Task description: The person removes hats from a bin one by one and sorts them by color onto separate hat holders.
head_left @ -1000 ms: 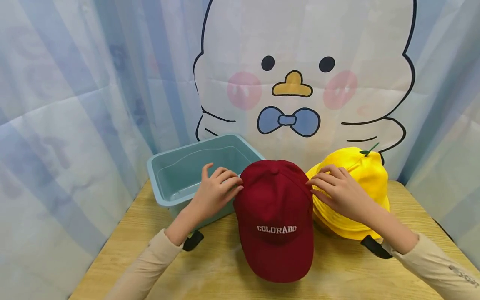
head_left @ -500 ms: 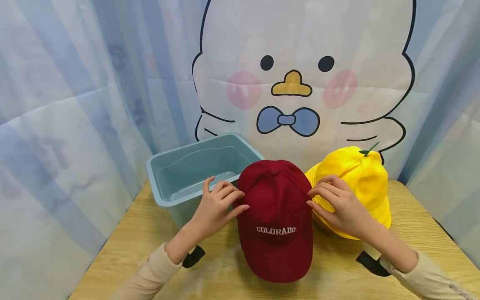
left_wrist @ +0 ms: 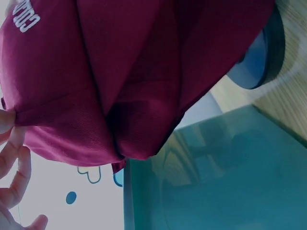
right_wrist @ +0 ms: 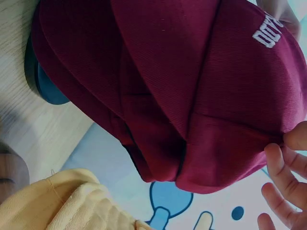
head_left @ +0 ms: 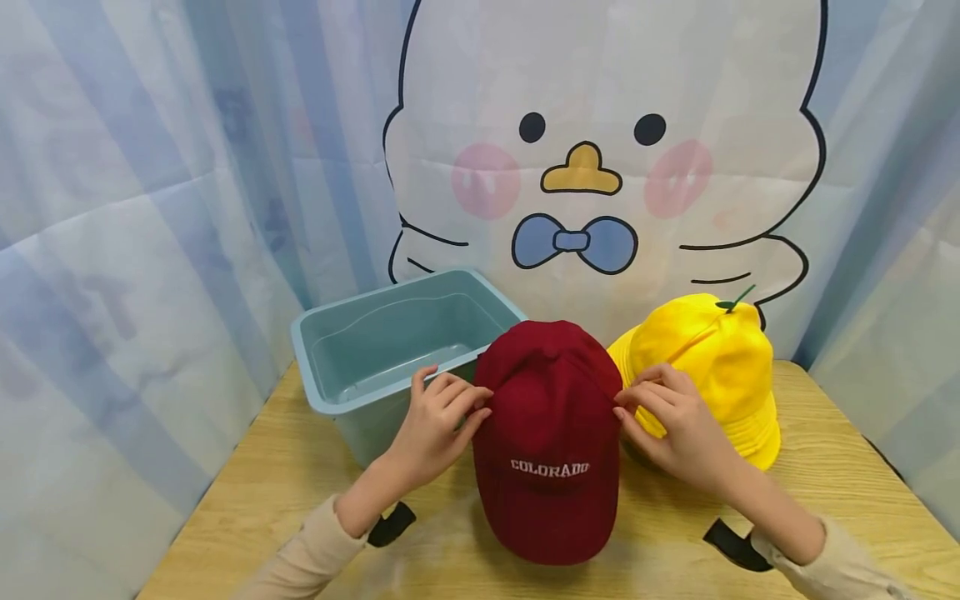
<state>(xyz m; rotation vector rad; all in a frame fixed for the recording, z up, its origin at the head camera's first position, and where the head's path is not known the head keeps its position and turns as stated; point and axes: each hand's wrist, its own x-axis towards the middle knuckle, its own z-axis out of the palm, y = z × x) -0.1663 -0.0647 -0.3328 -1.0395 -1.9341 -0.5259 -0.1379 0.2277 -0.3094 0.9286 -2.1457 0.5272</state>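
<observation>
A dark red baseball cap (head_left: 551, 517) with white COLORADO lettering stands in the middle of the table, its brim facing me and hanging down. On the cap's left side, my left hand (head_left: 435, 425) pinches the fabric between thumb and fingertips. My right hand (head_left: 678, 425) pinches the opposite side at about the same height. Both wrist views show the cloth drawn into small folds at the fingers (left_wrist: 21, 175). Under the cap, a round dark base (right_wrist: 50, 91) shows in part; the rest of what bears the cap is hidden.
A blue-green plastic bin (head_left: 367, 421) stands behind left, close to the cap. Behind the right hand, a yellow hat (head_left: 720, 358) with a green leaf and stem sits on the wooden table (head_left: 255, 500). A printed curtain (head_left: 330, 167) encloses the back and sides.
Both hands have moved down along the cap's sides, and thumbs and fingertips have closed onto the cloth. The crown now shows new folds near the top.
</observation>
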